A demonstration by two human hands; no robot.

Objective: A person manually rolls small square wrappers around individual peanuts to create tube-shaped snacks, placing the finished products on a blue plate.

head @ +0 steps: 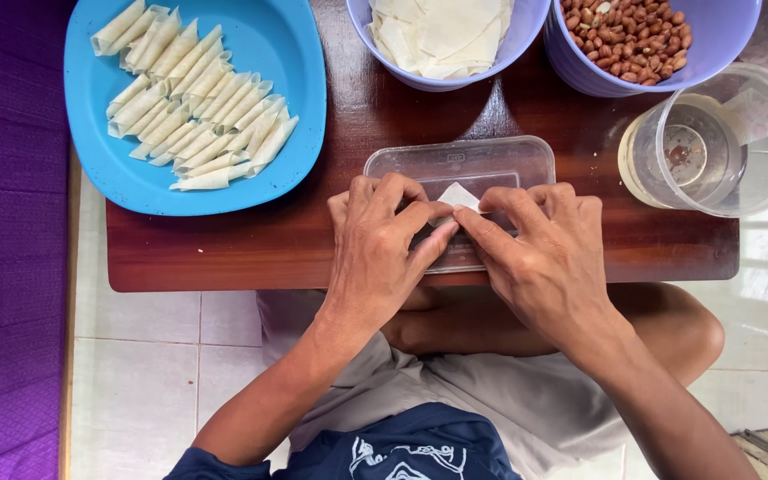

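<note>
Both hands work one small white pastry wrapper [458, 195] over an upturned clear plastic lid [460, 169] on the dark wooden table [224, 249]. The left hand [380, 253] and right hand [544, 258] meet at the wrapper, fingertips closed on its near edge; only a pale corner shows beyond the fingers.

Handling judgement: the sheet appears thin, very light, limp and easily torn. It is best taken at the edges with fingertip pads and light pressure.

Containers, relative to the grip:
- Beyond and to the left: blue plate [295, 53] holding rows of rolled wrappers [193, 98].
- Directly beyond: pale purple bowl [442, 82] with a stack of flat wrappers [442, 36].
- Beyond and to the right: second purple bowl [580, 76] filled with peanuts [628, 36].
- To the right: clear round tub [713, 142], apparently holding a little liquid.
</note>
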